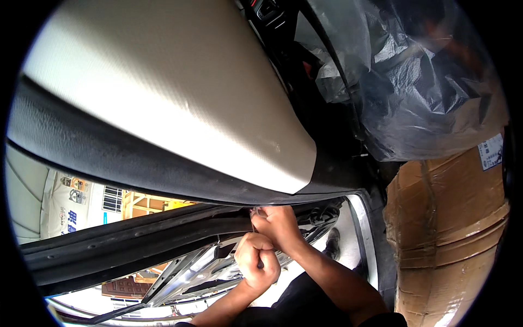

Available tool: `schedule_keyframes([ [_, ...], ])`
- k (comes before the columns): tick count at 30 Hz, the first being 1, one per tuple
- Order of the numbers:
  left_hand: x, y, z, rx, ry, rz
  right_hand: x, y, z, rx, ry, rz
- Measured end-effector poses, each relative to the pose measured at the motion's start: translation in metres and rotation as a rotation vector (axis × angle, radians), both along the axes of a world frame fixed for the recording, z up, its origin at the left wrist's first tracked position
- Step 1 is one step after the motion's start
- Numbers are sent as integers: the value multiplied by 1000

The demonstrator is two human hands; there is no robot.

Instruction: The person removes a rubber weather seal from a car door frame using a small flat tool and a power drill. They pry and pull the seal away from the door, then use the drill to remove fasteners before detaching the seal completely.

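My left hand [256, 262] is closed in a fist at the lower middle, just under my right hand. Whatever it grips, if anything, is hidden by the fingers. My right hand [278, 224] is closed too, its fingertips pressed up against the black trim edge. A thin, light sliver shows by those fingertips, too small to name. A long black strip [147, 238] with small round studs runs leftward from the hands. Above them curves dark grey trim [136, 155] bordering a large cream panel [180, 103] of a car interior.
A large cardboard box [452, 229] with a white label stands at the right. Crumpled clear plastic sheeting [414, 87] lies above it. A pale curved door-frame edge [362, 234] passes right of my forearms. A dark shoe [332, 243] shows on the pale floor below.
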State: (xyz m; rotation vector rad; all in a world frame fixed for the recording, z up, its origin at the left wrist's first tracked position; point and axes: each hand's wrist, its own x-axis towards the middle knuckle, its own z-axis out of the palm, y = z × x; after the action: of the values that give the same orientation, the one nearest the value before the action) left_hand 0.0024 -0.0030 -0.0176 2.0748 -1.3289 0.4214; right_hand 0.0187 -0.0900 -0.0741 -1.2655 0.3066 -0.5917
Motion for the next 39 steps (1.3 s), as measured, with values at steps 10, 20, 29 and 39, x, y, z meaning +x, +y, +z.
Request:
schedule_keyframes([
  [10,-1,-6,12,38,116,44,0,-3,1,28,-77,-29],
  [20,2,-2,37,115,331,98,-5,-6,5,-196,-75,-105],
  [29,5,2,28,182,161,-30,-2,-20,6,-114,154,176],
  [39,-9,7,35,134,151,9,-4,-5,8,-73,4,-72],
])
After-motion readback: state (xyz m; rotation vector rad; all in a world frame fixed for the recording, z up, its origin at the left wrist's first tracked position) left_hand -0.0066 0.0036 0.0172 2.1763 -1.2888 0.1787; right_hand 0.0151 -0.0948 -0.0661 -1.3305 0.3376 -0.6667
